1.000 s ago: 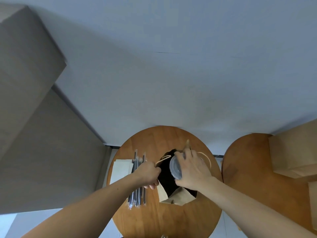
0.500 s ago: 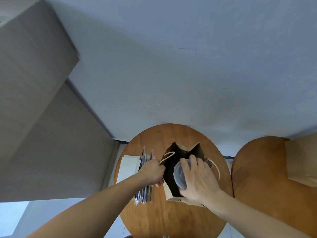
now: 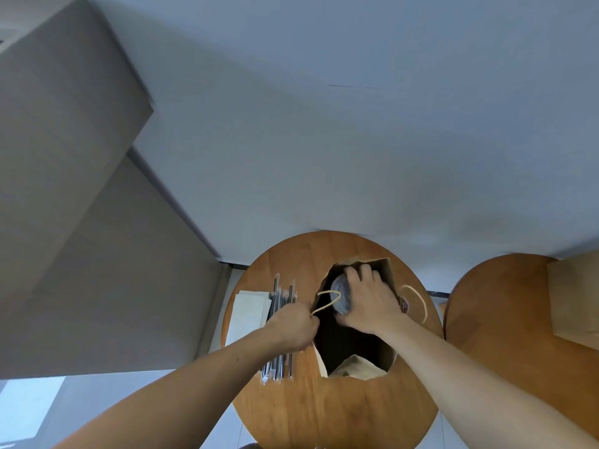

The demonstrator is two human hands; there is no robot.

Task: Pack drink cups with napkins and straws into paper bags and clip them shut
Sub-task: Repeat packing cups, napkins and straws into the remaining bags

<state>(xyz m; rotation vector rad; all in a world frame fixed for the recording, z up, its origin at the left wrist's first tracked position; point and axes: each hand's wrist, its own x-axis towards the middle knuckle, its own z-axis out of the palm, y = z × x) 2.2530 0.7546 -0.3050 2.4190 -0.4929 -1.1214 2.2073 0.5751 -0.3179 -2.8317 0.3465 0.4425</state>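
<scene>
An open brown paper bag (image 3: 356,367) stands on the round wooden table (image 3: 324,409). My right hand (image 3: 369,303) grips a drink cup with a clear lid (image 3: 342,294) from above, inside the bag's mouth. My left hand (image 3: 291,325) pinches the bag's left rim by its cord handle (image 3: 327,299). The other handle (image 3: 418,303) hangs off the right side. Several wrapped straws (image 3: 280,335) lie left of the bag, partly under my left hand. Pale napkins (image 3: 248,315) lie beside them.
A second round wooden table (image 3: 505,325) stands to the right with a brown paper bag (image 3: 577,296) on it. A white wall rises behind both tables. A grey cabinet (image 3: 81,222) fills the left side.
My right hand has carried the cup down into the bag's mouth and toward its far side. The bag now stands wider open. My left hand keeps its hold on the rim.
</scene>
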